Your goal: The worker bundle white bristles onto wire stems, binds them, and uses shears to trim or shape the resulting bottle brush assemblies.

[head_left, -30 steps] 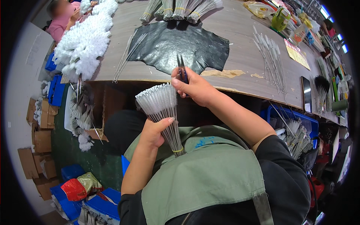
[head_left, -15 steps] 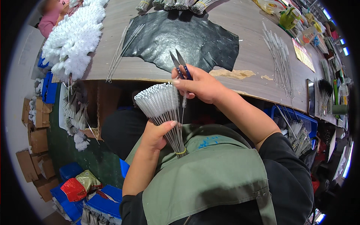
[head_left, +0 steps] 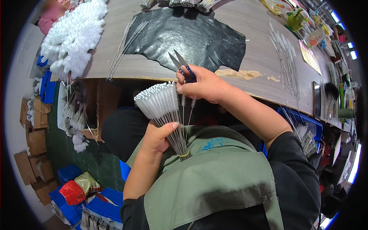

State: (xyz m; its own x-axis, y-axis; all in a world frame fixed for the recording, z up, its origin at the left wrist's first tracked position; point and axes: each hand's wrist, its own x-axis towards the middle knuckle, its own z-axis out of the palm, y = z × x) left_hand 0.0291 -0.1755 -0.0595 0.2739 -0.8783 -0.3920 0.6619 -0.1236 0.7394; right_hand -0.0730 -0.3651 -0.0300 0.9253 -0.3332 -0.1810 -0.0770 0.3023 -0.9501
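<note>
A bundle of thin wire brushes [head_left: 159,101] with white bristle tips fans out above my lap, a yellow band round its lower stems. My left hand [head_left: 157,140] is closed round the stems, thumb across the front. My right hand [head_left: 203,84] is closed on small dark-blue-handled scissors [head_left: 184,67], whose pointed blades stand apart and aim up and left. Below the right fingers, a couple of brushes [head_left: 192,102] lean away from the bundle's right side; whether the fingertips touch them is hard to make out.
A black leather sheet [head_left: 188,38] covers part of the table, with banded bundles [head_left: 203,5] behind it. Loose wire brushes [head_left: 126,46] lie left and more [head_left: 285,61] right. White brush heads [head_left: 74,38] pile at the far left, near another person in pink [head_left: 50,17].
The brushes at the bundle's right edge have spread farther apart. The scissors have tilted more to the left, and their blades have opened slightly wider.
</note>
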